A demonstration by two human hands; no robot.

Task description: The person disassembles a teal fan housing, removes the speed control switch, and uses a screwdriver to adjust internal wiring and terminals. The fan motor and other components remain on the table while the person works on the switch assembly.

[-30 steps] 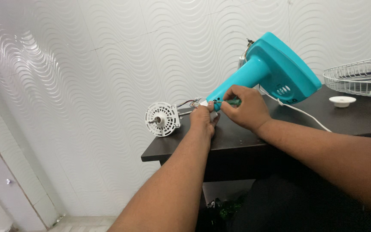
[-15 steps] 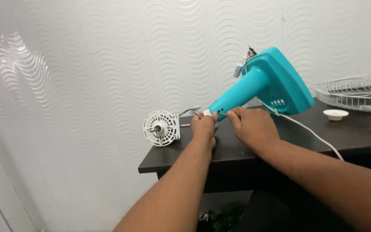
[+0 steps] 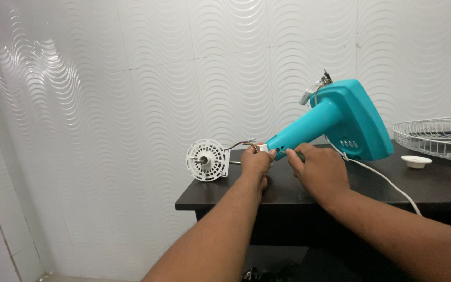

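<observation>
Motor (image 3: 208, 160) in its white round housing hangs just past the tabletop (image 3: 288, 194) edge, wires running back to the teal stand (image 3: 335, 125). Left hand (image 3: 257, 162) pinches a small white piece at the tip of the stand's neck; right hand (image 3: 319, 172) curls closed around the neck just beside it. Best to keep the neck steady and the wires slack. White cord (image 3: 382, 180), cap (image 3: 416, 161) and wire grille (image 3: 439, 137) lie further right. No packages, labels or signs show.
</observation>
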